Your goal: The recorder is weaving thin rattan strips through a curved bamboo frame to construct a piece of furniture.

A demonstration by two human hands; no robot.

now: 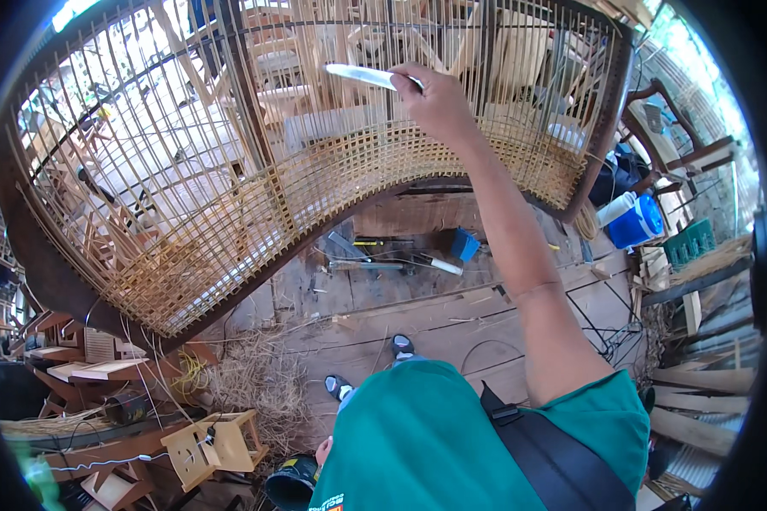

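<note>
Head view: right grip, fingers closed round the right end of one slim whitish tool, above the cane lattice, toward the far edge of the dark wooden frame. Tool probably light, stiff, smooth, best held by that end; cane probably springy, liable to split. Left grip, mostly hidden; hold cannot be told.

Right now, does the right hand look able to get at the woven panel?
Probably yes: the right hand is raised in front of the woven panel, and nothing else shows between, though the pale blade-like tool in its grip may hinder its fingers.
</note>
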